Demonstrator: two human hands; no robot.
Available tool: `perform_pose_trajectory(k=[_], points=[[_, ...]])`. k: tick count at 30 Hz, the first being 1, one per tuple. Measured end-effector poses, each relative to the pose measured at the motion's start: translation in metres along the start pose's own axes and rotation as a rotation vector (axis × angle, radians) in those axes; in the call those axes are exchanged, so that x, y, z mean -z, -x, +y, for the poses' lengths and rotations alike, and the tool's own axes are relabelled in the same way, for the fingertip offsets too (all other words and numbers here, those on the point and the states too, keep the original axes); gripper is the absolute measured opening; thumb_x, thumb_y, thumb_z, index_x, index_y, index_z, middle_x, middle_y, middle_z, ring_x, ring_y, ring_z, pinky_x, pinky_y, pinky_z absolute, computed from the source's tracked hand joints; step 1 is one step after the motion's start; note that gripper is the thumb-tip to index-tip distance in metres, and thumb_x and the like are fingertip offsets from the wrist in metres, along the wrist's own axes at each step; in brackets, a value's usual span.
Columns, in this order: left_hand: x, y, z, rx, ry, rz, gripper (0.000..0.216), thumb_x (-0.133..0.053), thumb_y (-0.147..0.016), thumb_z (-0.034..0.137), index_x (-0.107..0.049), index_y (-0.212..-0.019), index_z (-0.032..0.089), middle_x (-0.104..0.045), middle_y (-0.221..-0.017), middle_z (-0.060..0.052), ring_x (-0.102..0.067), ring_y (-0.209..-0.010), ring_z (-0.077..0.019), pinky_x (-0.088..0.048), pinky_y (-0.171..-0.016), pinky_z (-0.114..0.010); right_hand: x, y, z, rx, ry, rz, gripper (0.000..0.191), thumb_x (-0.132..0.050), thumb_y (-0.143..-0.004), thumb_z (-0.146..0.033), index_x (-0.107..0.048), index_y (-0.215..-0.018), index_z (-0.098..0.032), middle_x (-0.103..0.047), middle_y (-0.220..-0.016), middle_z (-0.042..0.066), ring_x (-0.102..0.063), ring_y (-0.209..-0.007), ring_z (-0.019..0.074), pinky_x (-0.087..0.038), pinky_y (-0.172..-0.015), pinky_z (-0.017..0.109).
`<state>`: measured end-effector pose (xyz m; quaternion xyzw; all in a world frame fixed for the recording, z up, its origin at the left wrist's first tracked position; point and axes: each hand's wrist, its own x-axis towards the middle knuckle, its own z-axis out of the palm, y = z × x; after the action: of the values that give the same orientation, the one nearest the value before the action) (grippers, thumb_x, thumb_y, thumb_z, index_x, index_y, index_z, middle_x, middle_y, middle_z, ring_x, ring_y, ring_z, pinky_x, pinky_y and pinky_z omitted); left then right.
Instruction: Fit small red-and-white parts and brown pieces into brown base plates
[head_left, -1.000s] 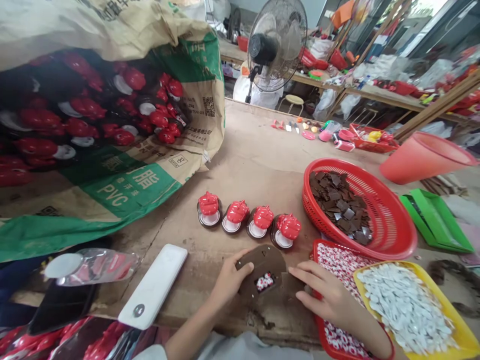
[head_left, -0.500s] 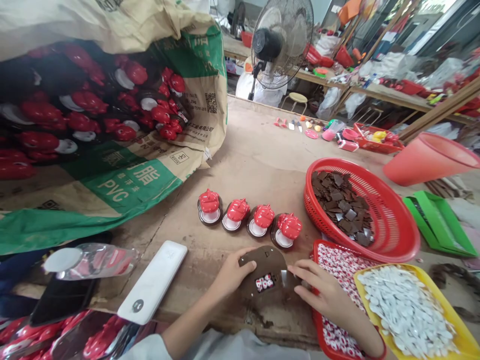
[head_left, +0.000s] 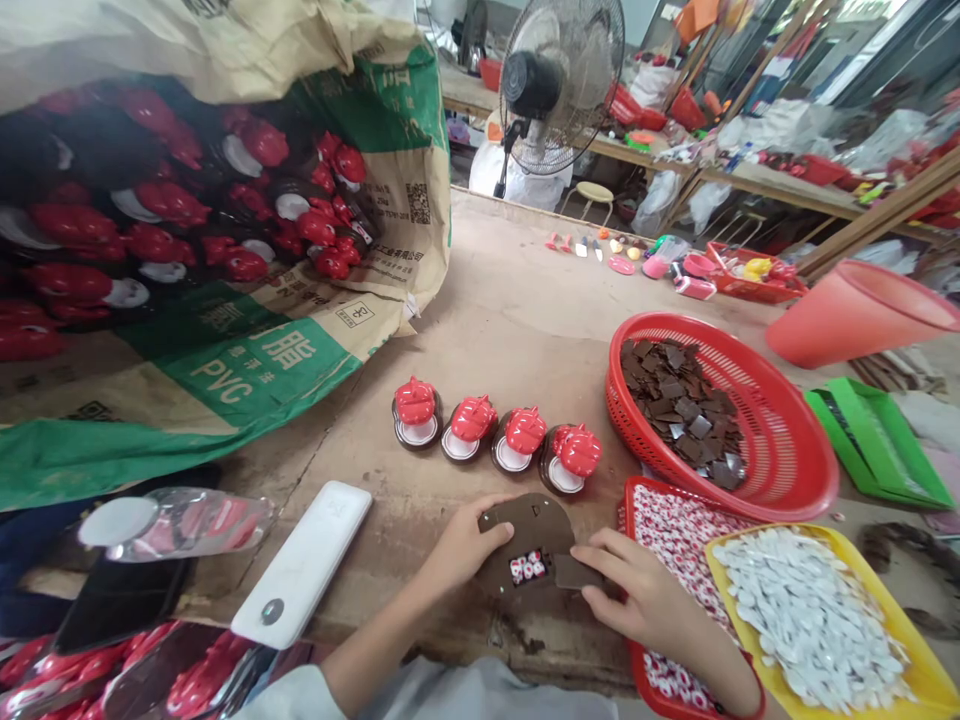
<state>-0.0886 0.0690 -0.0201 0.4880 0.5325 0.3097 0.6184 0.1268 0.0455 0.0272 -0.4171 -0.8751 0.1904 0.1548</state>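
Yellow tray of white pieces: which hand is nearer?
Right. The right hand, holding a small brown plate, is just left of the yellow tray; the left hand, holding the larger brown base, is farther left.

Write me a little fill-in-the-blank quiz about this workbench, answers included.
1. The left hand holds a base whose colour is ____.
2. The lined-up red-topped toys number ____.
3. Slim white pieces fill a tray coloured ____.
4. The small flat plate is in the ____ hand.

Missing words: brown; four; yellow; right.
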Motion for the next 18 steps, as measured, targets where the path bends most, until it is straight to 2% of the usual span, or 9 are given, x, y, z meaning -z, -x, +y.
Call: perform_pose_trajectory(k=[6,10,18], points=[[-0.002,-0.001,0.003,-0.003,-0.029,-0.003,0.038,-0.052,-0.063,0.018,-0.059,-0.1,0.009,-0.064,-0.101,-0.011,-0.056,-0.091,-0.0233,-0.039,-0.083,-0.034,-0.01,-0.01,-0.006,0.021,0.018,-0.076,0.022,-0.042,-0.075,-0.015,-0.056,-0.092,-0.016,-0.057,-0.079,0.007,-0.056,-0.071,0.0161,-0.05,-0.064,0.029],[-0.003,0.001,0.004,-0.017,-0.039,0.002,0.038,-0.052,-0.063,0.016,-0.059,-0.1,0.01,-0.064,-0.102,-0.009,-0.055,-0.094,-0.0231,-0.039,-0.084,-0.033,-0.016,-0.014,-0.013,0.062,0.103,-0.113,0.02,-0.046,-0.072,-0.014,-0.057,-0.09,-0.014,-0.056,-0.077,0.007,-0.053,-0.072,0.0184,-0.049,-0.064,0.032],[-0.004,0.002,0.004,-0.029,-0.038,-0.018,0.038,-0.051,-0.063,0.014,-0.059,-0.1,0.011,-0.064,-0.103,-0.008,-0.055,-0.094,-0.0217,-0.038,-0.086,-0.032,-0.017,-0.017,-0.019,0.084,0.091,-0.149,0.015,-0.05,-0.07,-0.012,-0.058,-0.082,-0.015,-0.054,-0.075,0.006,-0.051,-0.07,0.0171,-0.047,-0.063,0.03]])
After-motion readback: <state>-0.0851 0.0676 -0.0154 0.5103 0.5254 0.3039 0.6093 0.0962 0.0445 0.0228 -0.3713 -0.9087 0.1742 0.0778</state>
